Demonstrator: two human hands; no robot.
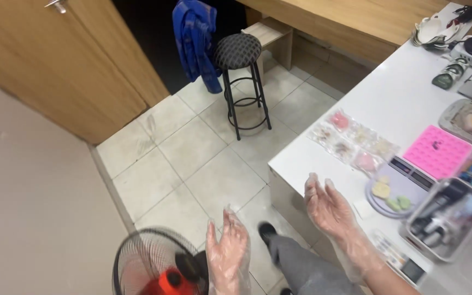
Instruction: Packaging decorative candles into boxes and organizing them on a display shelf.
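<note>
- The left hand, in a loose clear plastic glove, is hanging open with fingers spread and grasping nothing, above the floor and just beside the fan, whose wire cage and red hub are showing at the bottom edge of the view.
- The right hand, gloved the same way, is also hanging open and empty, palm turned inward, over the near corner of the white table.
- Nearest that hand, a round grey scale is sitting near the table's front edge, carrying pale yellow and green pieces.
- Past the scale, clear packets of small moulded shapes are lying in rows toward the left edge.
- A pink mould tray is lying beside the scale, farther from the edge.
- A clear plastic box of tools is sitting along the table's near end.
- A black stool is standing on the tiled floor, well apart from the table, with blue cloth hanging behind it.
- The person's grey trouser leg and dark shoe are showing between the hands.
</note>
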